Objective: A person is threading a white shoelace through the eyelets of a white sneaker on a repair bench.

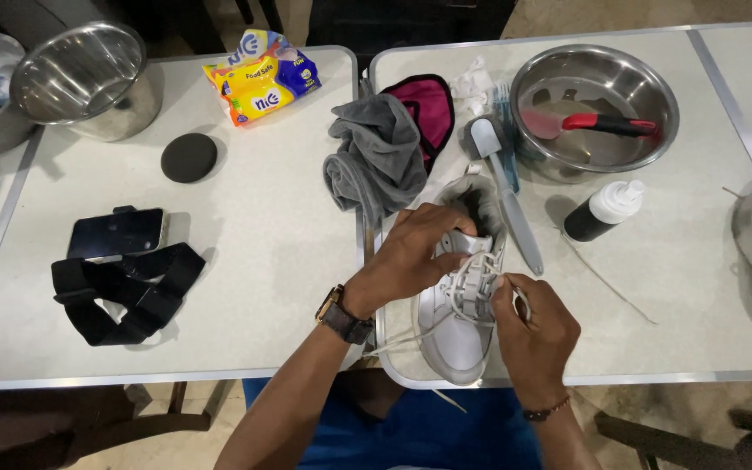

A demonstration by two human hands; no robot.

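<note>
Crowding the hands' shoe (pixel 459 326): grey towel (pixel 376 161), brush (pixel 506 191), bottle (pixel 604 211).

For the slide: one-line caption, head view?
Both hands, left and right, work the laces of a white sneaker on a table.

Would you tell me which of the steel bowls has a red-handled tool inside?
The steel bowl at upper right; a red-handled spatula lies in it, whereas the tilted bowl at upper left looks empty.

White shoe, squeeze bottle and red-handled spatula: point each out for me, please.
white shoe (pixel 454 344), head view, on the bare toe end nearest the person.
squeeze bottle (pixel 591 220), head view, on its dark body below the white cap.
red-handled spatula (pixel 611 124), head view, on the red handle inside the steel bowl (pixel 654 83).
</note>
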